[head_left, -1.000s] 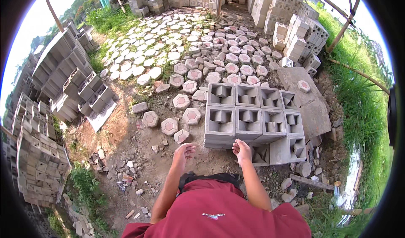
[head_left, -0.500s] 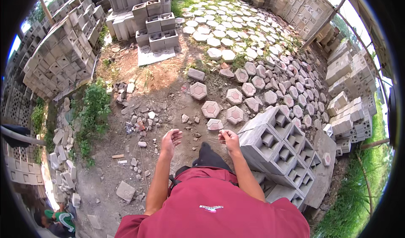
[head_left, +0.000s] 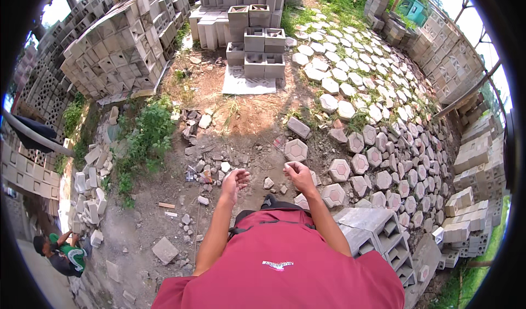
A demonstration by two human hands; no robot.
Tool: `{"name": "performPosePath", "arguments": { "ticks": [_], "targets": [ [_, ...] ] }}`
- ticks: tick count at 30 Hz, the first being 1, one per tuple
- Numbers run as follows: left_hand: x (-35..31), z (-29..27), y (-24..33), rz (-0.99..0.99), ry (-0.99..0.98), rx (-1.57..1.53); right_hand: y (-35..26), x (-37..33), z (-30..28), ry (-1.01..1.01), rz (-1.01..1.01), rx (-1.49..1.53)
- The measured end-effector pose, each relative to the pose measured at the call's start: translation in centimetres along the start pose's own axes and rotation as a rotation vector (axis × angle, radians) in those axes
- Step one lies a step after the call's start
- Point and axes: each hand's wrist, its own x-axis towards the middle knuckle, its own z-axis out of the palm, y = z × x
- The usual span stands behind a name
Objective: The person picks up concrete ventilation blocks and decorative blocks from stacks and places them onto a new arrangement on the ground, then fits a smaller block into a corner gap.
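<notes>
"Over the dirt point(head_left: 252, 125), what did the left hand point(head_left: 234, 185) hold?"

"Nothing that I could see. Its fingers were loosely bent and apart, near the stones point(head_left: 225, 167)."

"And the right hand point(head_left: 299, 176)?"

"No load showed there either. Its fingers were curled; whether thumb and fingertips met, I couldn't tell. Just beyond it lay a paver point(head_left: 296, 150), six-sided, about as long as wide, pink-marked face up."

"Which way did the other things point?"

"Past that paver, a brick point(head_left: 298, 127) slanted lengthwise down to the right. The block stack point(head_left: 359, 219) stood beside the right forearm point(head_left: 331, 227), its long axis slanting likewise, open cells along its right side."
</notes>
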Motion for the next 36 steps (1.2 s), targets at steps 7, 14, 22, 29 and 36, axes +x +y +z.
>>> {"name": "performPosePath", "arguments": {
  "ticks": [7, 14, 22, 29, 36],
  "targets": [
    [10.2, 5.6, 9.1, 0.099, -0.042, -0.057, -4.0, 12.5, -1.1, -0.079, -0.073, -0.148],
    [21.5, 8.3, 11.3, 0.039, 0.066, -0.141, -5.9, 25.7, -2.2, 0.006, 0.066, 0.028],
    [39.9, 14.8, 26.7, 0.064, -0.027, -0.101, -12.1, 42.6, -3.8, 0.067, 0.159, -0.049],
    [49.0, 22.7, 37.2, 0.052, -0.301, 0.118, -20.8, 51.0, -8.5, 0.245, 0.164, 0.070],
    [56.1, 24.5, 36.7, -0.111, -0.151, 0.070, -25.8, 59.9, -17.5, 0.323, 0.276, 0.443]
  ]
}}
